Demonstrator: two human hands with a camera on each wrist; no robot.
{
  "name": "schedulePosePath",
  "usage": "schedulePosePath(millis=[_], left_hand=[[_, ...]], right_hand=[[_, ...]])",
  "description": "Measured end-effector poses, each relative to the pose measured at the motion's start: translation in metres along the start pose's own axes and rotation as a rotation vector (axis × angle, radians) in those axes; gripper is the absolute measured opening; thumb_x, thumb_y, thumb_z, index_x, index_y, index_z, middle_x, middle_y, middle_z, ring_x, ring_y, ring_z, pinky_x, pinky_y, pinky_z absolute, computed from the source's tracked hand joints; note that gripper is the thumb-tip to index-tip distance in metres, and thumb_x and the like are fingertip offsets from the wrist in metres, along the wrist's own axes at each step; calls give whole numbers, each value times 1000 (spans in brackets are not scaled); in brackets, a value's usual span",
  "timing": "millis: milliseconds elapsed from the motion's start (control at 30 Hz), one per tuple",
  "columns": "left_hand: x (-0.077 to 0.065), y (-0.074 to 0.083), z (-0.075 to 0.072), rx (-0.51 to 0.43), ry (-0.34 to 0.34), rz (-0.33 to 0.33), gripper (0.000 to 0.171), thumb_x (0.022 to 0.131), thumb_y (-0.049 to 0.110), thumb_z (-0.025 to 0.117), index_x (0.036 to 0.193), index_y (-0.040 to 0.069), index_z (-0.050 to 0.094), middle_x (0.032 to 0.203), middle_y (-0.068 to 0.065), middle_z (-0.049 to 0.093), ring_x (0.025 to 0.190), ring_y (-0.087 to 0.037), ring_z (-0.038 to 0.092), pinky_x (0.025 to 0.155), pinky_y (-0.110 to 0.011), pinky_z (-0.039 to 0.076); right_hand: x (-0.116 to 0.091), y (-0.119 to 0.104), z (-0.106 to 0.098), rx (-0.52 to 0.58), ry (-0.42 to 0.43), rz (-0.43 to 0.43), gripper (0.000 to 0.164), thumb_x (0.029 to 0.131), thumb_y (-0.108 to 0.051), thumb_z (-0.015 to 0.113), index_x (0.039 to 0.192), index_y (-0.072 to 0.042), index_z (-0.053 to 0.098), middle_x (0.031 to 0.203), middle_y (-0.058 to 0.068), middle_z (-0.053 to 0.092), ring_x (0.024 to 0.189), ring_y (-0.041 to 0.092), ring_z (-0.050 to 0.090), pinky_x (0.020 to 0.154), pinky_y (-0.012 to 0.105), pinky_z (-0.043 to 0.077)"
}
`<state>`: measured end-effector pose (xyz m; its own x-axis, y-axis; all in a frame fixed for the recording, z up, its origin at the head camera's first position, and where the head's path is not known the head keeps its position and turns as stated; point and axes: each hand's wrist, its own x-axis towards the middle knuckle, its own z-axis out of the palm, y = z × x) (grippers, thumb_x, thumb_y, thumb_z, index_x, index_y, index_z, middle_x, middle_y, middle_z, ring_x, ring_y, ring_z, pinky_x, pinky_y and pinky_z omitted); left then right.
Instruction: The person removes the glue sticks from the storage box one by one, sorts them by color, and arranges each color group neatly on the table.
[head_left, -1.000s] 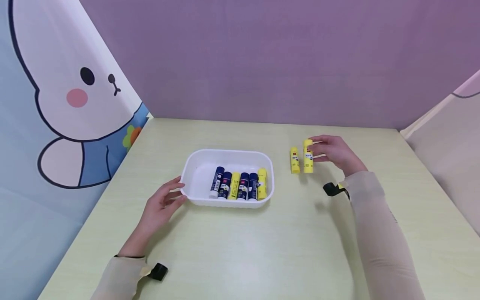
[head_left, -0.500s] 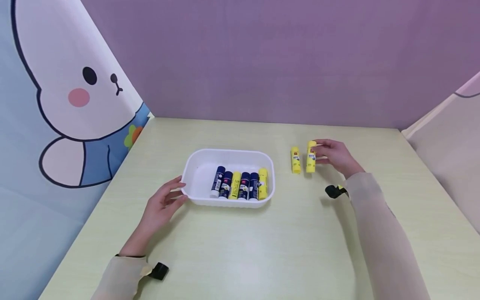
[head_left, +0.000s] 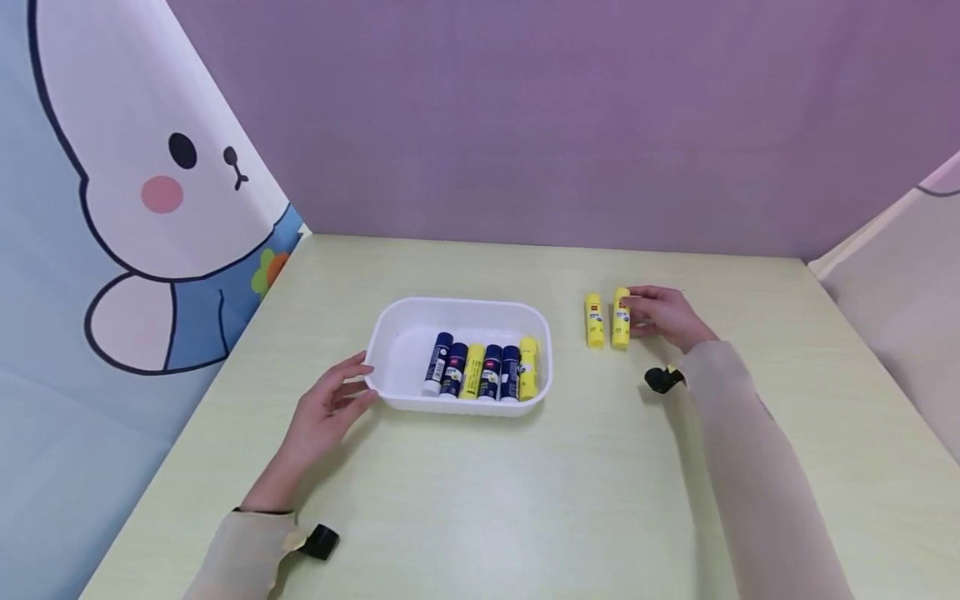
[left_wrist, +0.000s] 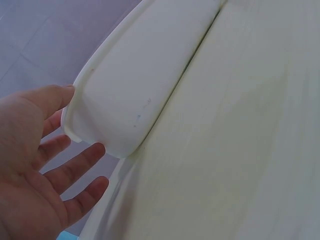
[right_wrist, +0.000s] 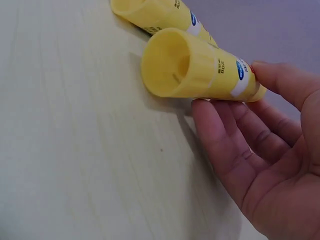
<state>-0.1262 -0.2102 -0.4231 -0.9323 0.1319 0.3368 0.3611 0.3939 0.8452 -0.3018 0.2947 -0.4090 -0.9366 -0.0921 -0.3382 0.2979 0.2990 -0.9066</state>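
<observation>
Fingers of the right hand [head_left: 666, 317] were closed on a yellow glue stick [head_left: 621, 327], the thumb on one side and the fingertips opposite. This stick lay to the right of a white tray [head_left: 403, 354], its hollow end turned toward the wrist camera; whether it touched the table could not be told. A second yellow glue stick [head_left: 594, 323] lay just beside it on the left, nearly parallel, with a narrow gap between.

The left hand [head_left: 324, 412] had its fingers spread and extended, touching the tray's left end, the thumb at the rim. Inside the tray, toward its right half, six sticks lay side by side: four navy sticks [head_left: 490, 371] and two yellow sticks [head_left: 472, 372], the leftmost navy one leaning aslant.

The tray rested on a pale table [head_left: 480, 492]. Both forearms wore beige sleeves [head_left: 750, 467], each with a small black block [head_left: 320, 542] at the wrist. Behind rose a purple panel [head_left: 525, 125]; at left hung a blue sheet [head_left: 45, 450] printed with a white cartoon figure [head_left: 112, 167].
</observation>
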Motion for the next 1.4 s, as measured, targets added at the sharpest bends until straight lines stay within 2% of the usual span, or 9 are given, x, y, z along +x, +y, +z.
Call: schedulePosePath(millis=[133,533,900,1200,1400], left_hand=[[-1,-1,0,-1,-2,3,32,90,-8,67,122,-5,61,145,-23,49,106,-42,63,83,-15,53],[-1,-3,1,5,-4,-10,32,91,-6,67,122,-4,62,145,-22,48,106,-42,65,82,-14,52],[-1,-5,1,6,-9,-2,33,92,-6,67,124,-3,61,146,-21,48,108,-40,64,84,-14,52],[0,-5,2,32,-12,-4,32,92,-5,67,123,-4,61,146,-20,49,110,-40,62,86,-14,51],[1,-6,2,41,-28,-11,32,93,-5,66,124,-4,60,147,-20,48,112,-41,61,87,-15,51]], right_hand=[[4,2,3,-52,11,15,61,101,-27,61,149,1,37,137,20,50,87,10,64,80,28,59],[5,-3,11,-168,-2,-23,50,101,-20,59,142,6,44,131,25,55,86,13,64,79,29,59],[8,2,11,-173,12,-13,52,102,-24,59,145,0,42,136,23,53,99,19,63,82,29,59],[2,7,1,-92,32,-52,56,102,-23,58,147,3,38,133,27,53,88,13,67,83,32,59],[-11,2,-3,-94,60,-111,54,103,-21,56,147,5,38,137,27,50,91,13,65,84,29,58]])
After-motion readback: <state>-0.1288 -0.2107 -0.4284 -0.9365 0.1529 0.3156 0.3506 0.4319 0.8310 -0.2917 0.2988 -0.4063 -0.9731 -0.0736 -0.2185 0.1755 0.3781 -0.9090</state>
